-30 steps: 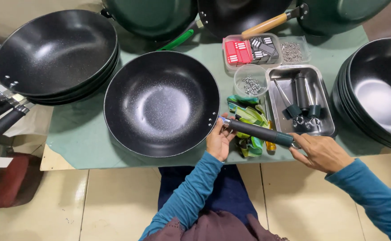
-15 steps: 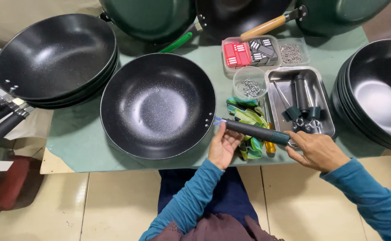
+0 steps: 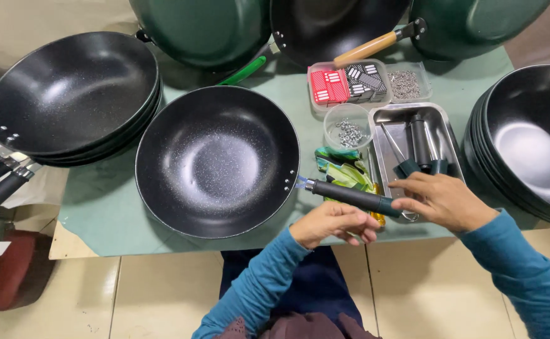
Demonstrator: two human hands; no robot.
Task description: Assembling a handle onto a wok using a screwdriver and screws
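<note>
A black wok without a handle lies on the green mat in front of me. My right hand grips the far end of a dark pan handle, whose metal tip sits against the wok's right rim by the rivet holes. My left hand hovers just under the handle near the table's front edge, fingers curled, holding nothing that I can see.
A steel tray holds more handles and tools. Beside it are a clear cup of screws, small boxes and green wrappers. Stacks of woks stand at the left and right, more at the back.
The wok has slid a little to the left. My left hand has dropped from the handle's tip toward the table edge; my right hand still holds the handle against the rim.
</note>
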